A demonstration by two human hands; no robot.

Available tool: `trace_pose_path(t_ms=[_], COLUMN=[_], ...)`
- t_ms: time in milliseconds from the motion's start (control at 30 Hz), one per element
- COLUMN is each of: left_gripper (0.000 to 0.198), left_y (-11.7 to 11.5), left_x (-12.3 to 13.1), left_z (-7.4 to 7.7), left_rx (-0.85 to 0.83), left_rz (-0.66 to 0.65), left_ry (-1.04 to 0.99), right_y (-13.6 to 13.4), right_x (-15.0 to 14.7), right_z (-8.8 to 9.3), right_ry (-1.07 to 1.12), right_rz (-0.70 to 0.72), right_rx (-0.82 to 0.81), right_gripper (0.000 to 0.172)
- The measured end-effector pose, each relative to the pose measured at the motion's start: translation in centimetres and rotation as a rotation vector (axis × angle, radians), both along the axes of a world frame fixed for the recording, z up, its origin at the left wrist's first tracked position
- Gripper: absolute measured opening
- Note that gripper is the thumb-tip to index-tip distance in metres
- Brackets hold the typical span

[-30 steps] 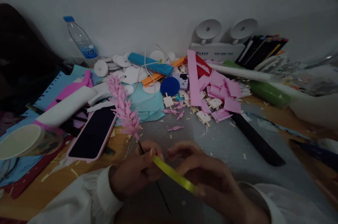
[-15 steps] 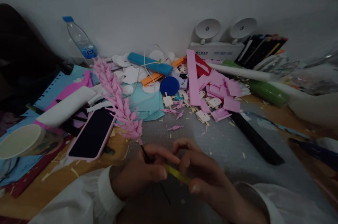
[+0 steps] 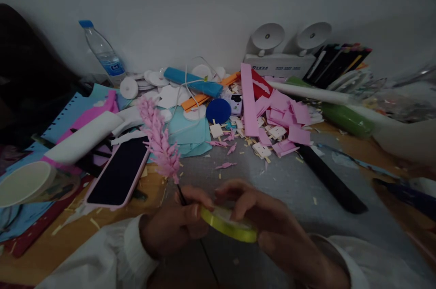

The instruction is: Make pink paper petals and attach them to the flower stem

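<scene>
My left hand point(image 3: 177, 223) pinches the thin dark stem of a pink paper flower spike point(image 3: 158, 138), which rises up and to the left over the desk. My right hand point(image 3: 272, 230) is closed around a roll of yellow-green tape point(image 3: 227, 224), held flat against the stem beside my left thumb. Both hands are low in the middle of the view, above a grey mat point(image 3: 279, 184). The stem's lower end runs down below my hands.
A pink-cased phone point(image 3: 119, 172) lies left of the flower. Pink paper pieces point(image 3: 282, 121), a blue disc point(image 3: 219, 110), a water bottle point(image 3: 102, 53), a paper cup point(image 3: 25, 183) and a black strip point(image 3: 330, 180) clutter the desk. A white wall is behind.
The flower spike swung left and back toward upright as the stem turned. My right hand brought the tape roll from edge-on to flat against the stem.
</scene>
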State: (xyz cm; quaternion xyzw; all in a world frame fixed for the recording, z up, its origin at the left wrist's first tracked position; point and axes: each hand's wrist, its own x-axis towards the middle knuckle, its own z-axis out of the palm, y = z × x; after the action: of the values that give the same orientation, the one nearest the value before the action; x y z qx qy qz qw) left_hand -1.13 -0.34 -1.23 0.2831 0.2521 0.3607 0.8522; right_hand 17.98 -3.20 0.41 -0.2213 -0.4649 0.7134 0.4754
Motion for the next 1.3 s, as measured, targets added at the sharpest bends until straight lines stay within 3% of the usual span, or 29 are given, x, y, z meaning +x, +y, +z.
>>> trace_pose_path(t_ms=[200,533,667,767,867,967,1067,1200,1300], left_gripper=[0.029,0.02,0.019,0.024,0.031,0.03,0.029,0.03,0.027], left_y=[-0.1,0.4,0.4,0.4,0.3,0.3,0.3,0.2,0.2], left_x=[-0.4,-0.1,-0.2,-0.1,0.3,0.6,0.7,0.4,0.1], left_z=[-1.1,0.3,0.3,0.3,0.7,1.1,1.2,0.9,0.5], left_rx=[-0.004,0.002,0.017,0.002,-0.001,0.037,0.032,0.001,-0.041], left_rz=[-0.036,-0.077,-0.062,-0.027,-0.005,-0.011,0.011,0.022,0.058], left_ry=[-0.027,0.023,0.101,0.139,0.164,0.216,0.258,0.21,0.127], right_y=[0.0,-0.2,-0.2,0.0,0.1,0.1,-0.3,-0.9,-1.1], right_x=[0.2,0.1,0.1,0.3,0.4,0.4,0.2,0.3,0.2], right_z=[-0.1,0.2,0.3,0.1,0.1,0.0,-0.2,-0.6,-0.7], right_ry=[0.131,0.039,-0.045,-0.252,-0.493,-0.604,-0.561,-0.515,-0.521], right_rz=[0.069,0.0,-0.144,-0.373,-0.536,-0.532,-0.473,-0.436,-0.441], right_rx=[-0.091,0.039,0.119,0.192,0.382,0.574,0.609,0.588,0.594], right_gripper=[0.02,0.02,0.02,0.015,0.008,0.003,0.002,0.028,0.031])
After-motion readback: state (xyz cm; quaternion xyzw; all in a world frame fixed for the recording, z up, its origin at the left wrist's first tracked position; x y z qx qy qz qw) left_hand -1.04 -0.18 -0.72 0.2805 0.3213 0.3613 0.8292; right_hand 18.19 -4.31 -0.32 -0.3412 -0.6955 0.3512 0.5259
